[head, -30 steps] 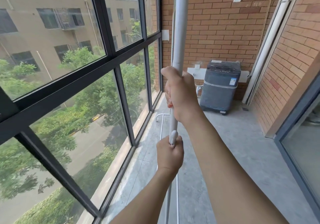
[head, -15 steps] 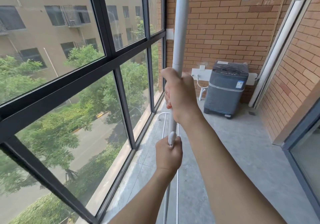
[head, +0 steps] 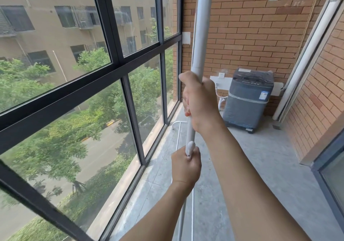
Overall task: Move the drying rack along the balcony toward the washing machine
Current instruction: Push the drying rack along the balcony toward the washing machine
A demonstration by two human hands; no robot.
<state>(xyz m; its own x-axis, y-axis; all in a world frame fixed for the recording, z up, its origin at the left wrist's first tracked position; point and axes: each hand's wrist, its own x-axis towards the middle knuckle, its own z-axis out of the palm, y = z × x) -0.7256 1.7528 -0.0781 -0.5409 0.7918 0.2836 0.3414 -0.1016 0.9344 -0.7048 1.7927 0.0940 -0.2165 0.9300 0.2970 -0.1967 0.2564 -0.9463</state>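
Bare concrete floor (head: pixel 247 166) lay between you and the washing machine (head: pixel 247 99), which sat wrapped in film against the far brick wall (head: pixel 242 36) w/ a white pipe (head: pixel 305 54) in the corner beside it. Dark-framed window (head: pixel 115 58) ran close along your left. The drying rack (head: pixel 200 26) stood just in front of you by the glass — long axis near vertical, top out of frame; a pale grey-white tube. Your right hand (head: pixel 201 101) was wrapped tight round it, left hand (head: pixel 186 166) fisted on it lower down.

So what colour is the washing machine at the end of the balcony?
Dark grey, wrapped in clear plastic film: the washing machine, clearest in the head view.
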